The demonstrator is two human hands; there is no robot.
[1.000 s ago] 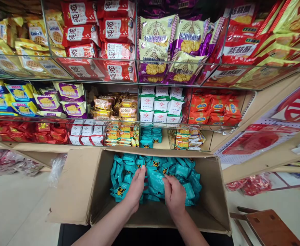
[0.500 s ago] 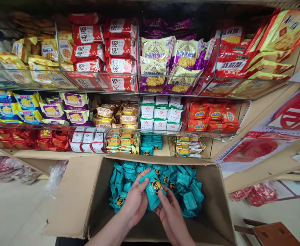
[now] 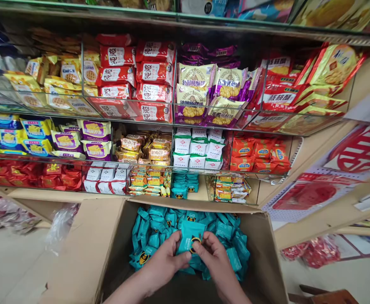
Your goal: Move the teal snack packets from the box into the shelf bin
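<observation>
A teal snack packet (image 3: 191, 233) with a round black and yellow emblem is pinched between both my hands. My left hand (image 3: 169, 255) grips its left edge, thumb in front. On the right side my right hand (image 3: 214, 253) holds it, the thumb lying over the emblem. Under and behind them, many matching teal packets (image 3: 153, 223) lie loose in an open cardboard box (image 3: 263, 253). A small stack of the same teal packets (image 3: 180, 185) stands in a low shelf compartment just behind the box.
Clear-fronted shelf compartments hold red packets (image 3: 155, 71), purple biscuit packs (image 3: 225, 84), white packets (image 3: 198, 147) and orange-red packets (image 3: 256, 150). A box flap (image 3: 77, 249) sticks out leftward. Part of a wooden stool (image 3: 335, 297) shows at lower right. Plastic bags (image 3: 61, 228) hang at left.
The teal packet has turned from slanted to nearly upright, and my left hand has shifted down to its side. The view has tilted up, showing more of the top shelf.
</observation>
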